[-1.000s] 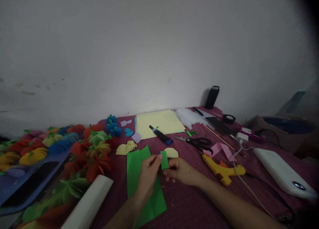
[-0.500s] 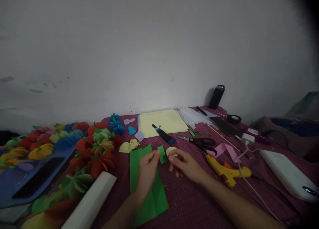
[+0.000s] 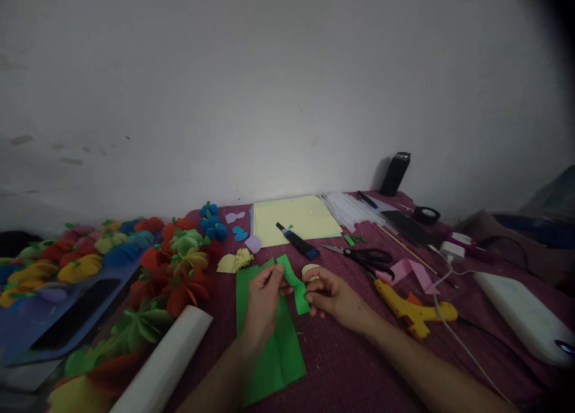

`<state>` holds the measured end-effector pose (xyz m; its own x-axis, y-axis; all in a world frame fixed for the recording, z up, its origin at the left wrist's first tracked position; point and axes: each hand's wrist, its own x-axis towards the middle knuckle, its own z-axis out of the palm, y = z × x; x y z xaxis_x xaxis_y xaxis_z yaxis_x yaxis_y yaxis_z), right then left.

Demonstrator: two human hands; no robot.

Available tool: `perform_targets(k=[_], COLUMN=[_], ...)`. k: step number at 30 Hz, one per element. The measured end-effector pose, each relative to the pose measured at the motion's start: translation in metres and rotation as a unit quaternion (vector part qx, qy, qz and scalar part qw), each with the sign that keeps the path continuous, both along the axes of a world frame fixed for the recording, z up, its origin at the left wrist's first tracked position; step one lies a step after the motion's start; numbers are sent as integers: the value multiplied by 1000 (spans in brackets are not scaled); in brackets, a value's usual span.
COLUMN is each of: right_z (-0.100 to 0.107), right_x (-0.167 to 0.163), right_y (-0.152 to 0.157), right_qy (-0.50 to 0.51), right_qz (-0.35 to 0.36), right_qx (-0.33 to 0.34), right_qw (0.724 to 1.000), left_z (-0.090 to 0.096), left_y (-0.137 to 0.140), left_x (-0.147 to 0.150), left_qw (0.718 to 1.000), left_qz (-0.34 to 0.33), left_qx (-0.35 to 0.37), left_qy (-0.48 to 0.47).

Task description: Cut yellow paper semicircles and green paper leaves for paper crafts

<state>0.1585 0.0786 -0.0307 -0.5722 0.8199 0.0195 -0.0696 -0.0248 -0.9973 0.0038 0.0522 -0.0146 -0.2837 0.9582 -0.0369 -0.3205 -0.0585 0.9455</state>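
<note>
– Where is the green strip?
– Between a person's 2 bare hands, bent partway along, beside the upper right part of a creased green sheet.

– And the grasp?
– The left hand pinches the strip's upper end between thumb and fingers; the right hand, fingers curled, grips its right edge near the lower end.

– What lies closest?
– A pale yellow rounded piece, partly hidden behind the right hand. Farther back, a box cutter rests with its narrow end on a stack of pale yellow sheets.

– To the right?
– Black-handled scissors, blades parted slightly, near a folded pink band and a yellow glue gun. A white power bank sits beyond.

– To the left?
– A white roll lies slantwise beside rows of multicolored, petaled ornaments.

– And the backdrop?
– A bench under purple woven cloth, set against a gray wall, a dark cylindrical container standing at its far right corner.
</note>
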Motion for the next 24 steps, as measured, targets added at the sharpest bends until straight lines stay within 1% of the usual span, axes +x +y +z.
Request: perform_targets(k=[3, 6, 11, 14, 16, 20, 24], right_z=[-3, -4, -2, 0, 1, 6, 6], right_x=[-2, -3, -1, 2, 4, 5, 6], right_y=[-2, -4, -5, -6, -7, -9, -10], right_qy=[5, -5, -50, -54, -44, -19, 0], right_qz=[9, 15, 11, 18, 32, 64, 94], right_qx=[45, 82, 114, 125, 114, 54, 4], right_qw=[999, 997, 992, 991, 992, 996, 996], left_z=[2, 2, 2, 2, 2, 0, 2], left_y=[0, 0, -1, 0, 1, 4, 5], left_x=[-1, -1, -1, -2, -3, -7, -10], left_qw=[1000, 1000, 1000, 1000, 1000, 999, 998], left_qz=[11, 8, 2, 4, 8, 22, 35], left_qx=[-21, -25, -20, -24, -22, -3, -1], left_qy=[-17, -13, 1, -9, -19, -32, -50])
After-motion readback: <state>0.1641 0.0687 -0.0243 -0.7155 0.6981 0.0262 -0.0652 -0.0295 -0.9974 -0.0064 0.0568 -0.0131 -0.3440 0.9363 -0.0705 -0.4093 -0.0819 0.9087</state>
